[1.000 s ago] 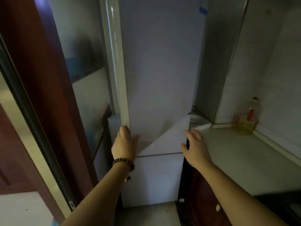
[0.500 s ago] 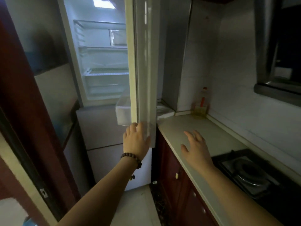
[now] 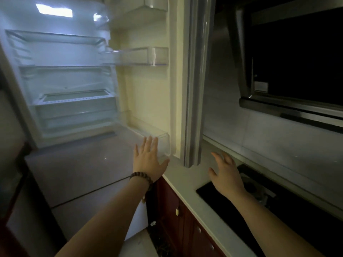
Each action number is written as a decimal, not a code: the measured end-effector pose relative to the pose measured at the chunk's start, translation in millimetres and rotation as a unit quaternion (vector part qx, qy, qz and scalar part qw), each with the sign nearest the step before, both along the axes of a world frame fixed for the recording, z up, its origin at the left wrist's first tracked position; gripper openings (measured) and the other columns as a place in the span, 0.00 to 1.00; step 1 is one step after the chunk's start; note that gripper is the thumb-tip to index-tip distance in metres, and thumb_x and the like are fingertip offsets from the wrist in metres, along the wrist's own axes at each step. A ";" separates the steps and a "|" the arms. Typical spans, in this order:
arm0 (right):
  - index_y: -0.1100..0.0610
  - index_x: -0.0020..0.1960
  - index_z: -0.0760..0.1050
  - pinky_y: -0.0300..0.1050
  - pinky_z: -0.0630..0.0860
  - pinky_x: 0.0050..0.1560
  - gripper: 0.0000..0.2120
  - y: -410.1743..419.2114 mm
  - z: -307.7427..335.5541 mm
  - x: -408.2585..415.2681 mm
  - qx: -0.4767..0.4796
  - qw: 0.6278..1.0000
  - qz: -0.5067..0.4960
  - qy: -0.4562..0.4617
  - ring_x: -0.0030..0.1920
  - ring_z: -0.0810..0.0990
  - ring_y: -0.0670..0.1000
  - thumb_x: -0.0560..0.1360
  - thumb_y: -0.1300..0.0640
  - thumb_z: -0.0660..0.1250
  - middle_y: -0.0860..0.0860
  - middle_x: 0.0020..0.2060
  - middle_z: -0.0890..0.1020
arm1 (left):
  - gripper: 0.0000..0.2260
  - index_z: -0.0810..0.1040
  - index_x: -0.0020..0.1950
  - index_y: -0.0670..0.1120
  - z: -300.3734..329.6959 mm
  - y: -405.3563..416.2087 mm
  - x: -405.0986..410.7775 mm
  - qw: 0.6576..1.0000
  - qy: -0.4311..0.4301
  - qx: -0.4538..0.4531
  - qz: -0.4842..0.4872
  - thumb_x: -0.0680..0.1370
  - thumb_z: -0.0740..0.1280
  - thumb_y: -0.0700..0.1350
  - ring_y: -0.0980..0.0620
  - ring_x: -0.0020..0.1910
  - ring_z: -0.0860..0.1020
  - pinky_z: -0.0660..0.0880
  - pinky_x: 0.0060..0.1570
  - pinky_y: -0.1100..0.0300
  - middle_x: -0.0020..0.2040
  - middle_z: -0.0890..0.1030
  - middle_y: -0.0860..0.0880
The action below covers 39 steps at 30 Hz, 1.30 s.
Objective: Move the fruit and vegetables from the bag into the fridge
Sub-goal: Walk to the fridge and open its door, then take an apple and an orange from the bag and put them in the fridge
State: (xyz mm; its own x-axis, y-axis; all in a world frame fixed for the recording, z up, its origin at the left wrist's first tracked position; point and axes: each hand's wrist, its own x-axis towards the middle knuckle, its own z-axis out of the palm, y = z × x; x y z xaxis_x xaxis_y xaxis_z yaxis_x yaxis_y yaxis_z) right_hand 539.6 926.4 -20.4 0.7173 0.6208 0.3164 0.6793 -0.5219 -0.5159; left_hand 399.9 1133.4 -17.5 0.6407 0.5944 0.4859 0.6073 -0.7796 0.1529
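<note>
I read the fridge [image 3: 70, 101] as open ahead-left, shelves bare. Left hand [image 3: 148, 160], fingers straight, flat against the door's lower bin [image 3: 159, 138], nearer the cavity. Right hand [image 3: 225, 173] spread over the counter [image 3: 183, 180], holding nothing. Bag and produce not in view

Both bare forearms reach forward. Left hand [image 3: 149, 160] raised, fingers straight, thumb splayed, bead bracelet [image 3: 142, 177] at wrist. Right hand [image 3: 225, 173] hovers, fingers relaxed, spread.

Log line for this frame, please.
fridge door: open | left hand: flat by lowest door bin | right hand: open above counter | produce: unseen
</note>
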 end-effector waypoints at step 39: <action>0.49 0.74 0.55 0.57 0.51 0.74 0.26 -196.8 -32.9 -24.4 -0.092 0.918 -0.385 -0.001 0.76 0.50 0.54 0.78 0.46 0.57 0.52 0.76 0.55 | 0.36 0.45 0.77 0.46 -21.5 -223.4 134.7 0.876 0.102 -0.019 -0.471 0.76 0.56 0.60 0.48 0.76 0.45 0.46 0.74 0.46 0.78 0.48 0.47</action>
